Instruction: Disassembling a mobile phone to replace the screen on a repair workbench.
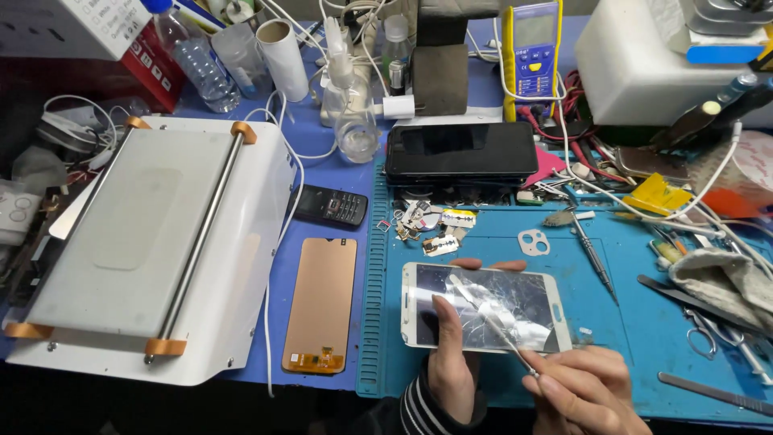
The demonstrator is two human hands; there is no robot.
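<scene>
My left hand (451, 358) holds a white phone with a cracked glass screen (485, 306) flat above the blue work mat (628, 322); the thumb lies across the glass and fingertips show past the far edge. My right hand (584, 391) grips a thin metal pick (493, 322), whose tip rests on the shattered glass near the screen's middle. Pale shards and reflections cover the right half of the screen.
A white screen-separator machine (153, 242) fills the left. Beside it lie a copper-backed display panel (320, 304) and a small black keypad phone (332, 205). A black phone (460, 150), razor blades (443, 232), a screwdriver (592, 254), tweezers (684, 298), bottles and cables crowd the back.
</scene>
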